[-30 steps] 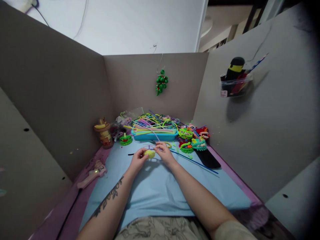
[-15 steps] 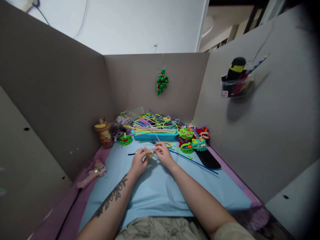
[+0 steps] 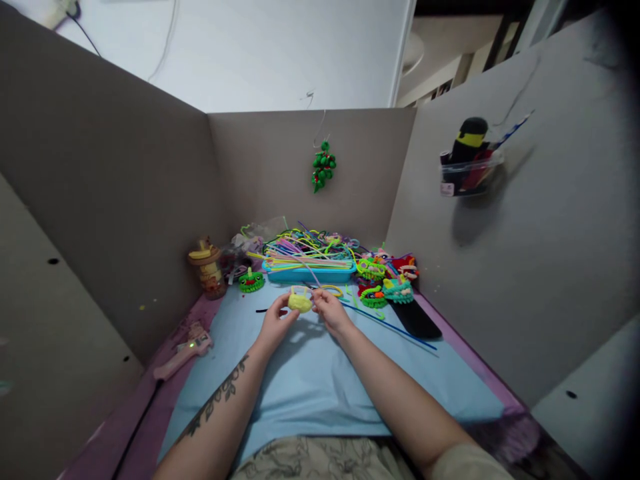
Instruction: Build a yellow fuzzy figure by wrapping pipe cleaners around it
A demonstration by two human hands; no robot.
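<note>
Between my hands is a small yellow fuzzy piece [image 3: 299, 304], apparently made of pipe cleaners, with a pale loop along its top. My left hand [image 3: 276, 325] grips it from the left, thumb below and fingers behind. My right hand [image 3: 330, 313] is pinched at its right side, where a purple pipe cleaner [image 3: 314, 275] rises from the fingertips toward the tray. The exact hold of the right fingertips is too small to make out. Just beyond the hands lie scissors with a yellow handle [image 3: 333, 291], partly hidden.
A blue tray [image 3: 310, 274] heaped with pipe cleaners stands at the back. Finished fuzzy pieces [image 3: 373, 295] sit right, beside a black flat strip [image 3: 417, 320]. A long blue pipe cleaner [image 3: 390, 323] crosses the cloth. Left are a pink glue gun [image 3: 185, 351] and a lidded cup [image 3: 209, 273].
The yellow piece has been turned up and now shows its broad side between the hands. My left fingers have shifted to its left edge; my right hand has barely moved.
</note>
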